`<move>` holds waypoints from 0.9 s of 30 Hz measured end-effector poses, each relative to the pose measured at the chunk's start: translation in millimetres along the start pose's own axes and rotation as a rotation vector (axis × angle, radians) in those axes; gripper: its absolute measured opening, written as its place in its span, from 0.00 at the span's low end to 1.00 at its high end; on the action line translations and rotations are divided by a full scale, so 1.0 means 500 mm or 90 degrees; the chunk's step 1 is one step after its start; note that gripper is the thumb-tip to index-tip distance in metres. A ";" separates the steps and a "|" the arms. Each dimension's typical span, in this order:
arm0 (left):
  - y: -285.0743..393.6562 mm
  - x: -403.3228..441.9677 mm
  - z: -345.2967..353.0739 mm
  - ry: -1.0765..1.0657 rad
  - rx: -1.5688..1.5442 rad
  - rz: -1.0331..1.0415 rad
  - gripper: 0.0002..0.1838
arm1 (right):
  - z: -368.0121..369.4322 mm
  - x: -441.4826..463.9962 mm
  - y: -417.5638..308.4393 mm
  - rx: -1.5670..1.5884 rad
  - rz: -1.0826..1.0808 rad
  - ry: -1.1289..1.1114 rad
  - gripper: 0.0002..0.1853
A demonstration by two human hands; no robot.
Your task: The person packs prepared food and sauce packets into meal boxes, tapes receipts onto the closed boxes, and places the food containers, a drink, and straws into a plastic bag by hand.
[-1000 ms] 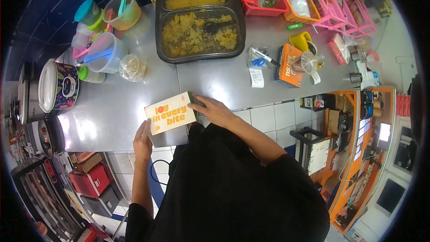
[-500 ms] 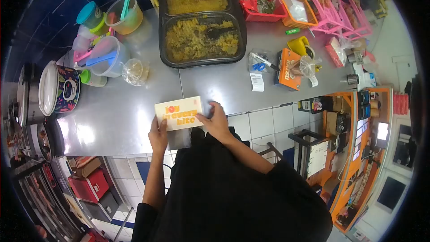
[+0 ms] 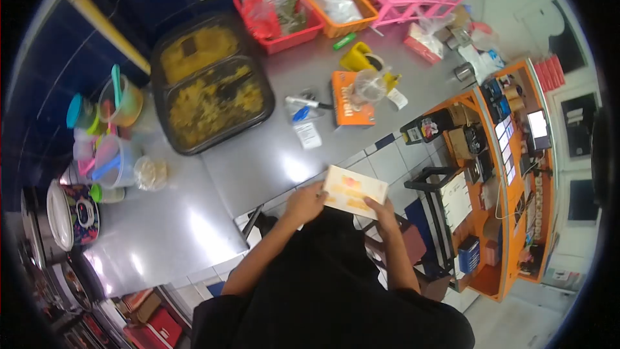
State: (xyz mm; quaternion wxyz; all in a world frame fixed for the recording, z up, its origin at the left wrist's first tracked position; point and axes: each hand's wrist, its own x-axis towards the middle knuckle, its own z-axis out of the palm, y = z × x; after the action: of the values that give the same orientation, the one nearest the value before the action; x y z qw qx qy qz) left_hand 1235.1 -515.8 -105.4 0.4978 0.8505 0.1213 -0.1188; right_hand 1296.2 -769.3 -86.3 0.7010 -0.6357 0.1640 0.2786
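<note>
- Both of my hands are clamped on one cream cardboard box (image 3: 355, 192), in front of my body and past the edge of the steel table (image 3: 252, 171).
- My left hand (image 3: 305, 204) grips the box at its 9 o'clock end; that forearm slants up toward 1 o'clock.
- My right hand (image 3: 383, 213) holds it at the 4 o'clock corner, the thumb lying on the printed face; this forearm points almost to 12 o'clock.
- The other right fingers are hidden, so I cannot tell how they are bent.
- The box's right end leans between 3 and 4 o'clock; its orange-yellow lettering is blurred.
- From the box, an orange carton (image 3: 349, 105) stands at 12 o'clock, a paper receipt (image 3: 307, 136) at 11, and a black two-part food pan (image 3: 266, 100) at 10.
</note>
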 end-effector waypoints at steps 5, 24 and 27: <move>0.298 0.264 0.164 0.124 -0.271 0.047 0.21 | -0.343 0.073 -0.063 0.145 -0.064 0.110 0.32; 0.500 0.775 0.332 0.647 -0.692 -0.086 0.11 | -0.698 0.317 -0.374 0.329 -0.068 0.063 0.33; 0.452 0.777 0.355 0.696 -0.379 -0.299 0.11 | -0.650 0.357 -0.418 0.393 0.003 0.028 0.28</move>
State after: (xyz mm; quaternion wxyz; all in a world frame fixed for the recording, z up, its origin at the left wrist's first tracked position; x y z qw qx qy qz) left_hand 1660.2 -744.2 -130.6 0.5392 0.5656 0.5660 0.2626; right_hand 1603.1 -1063.9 -68.4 0.8567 -0.3981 0.2576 0.2033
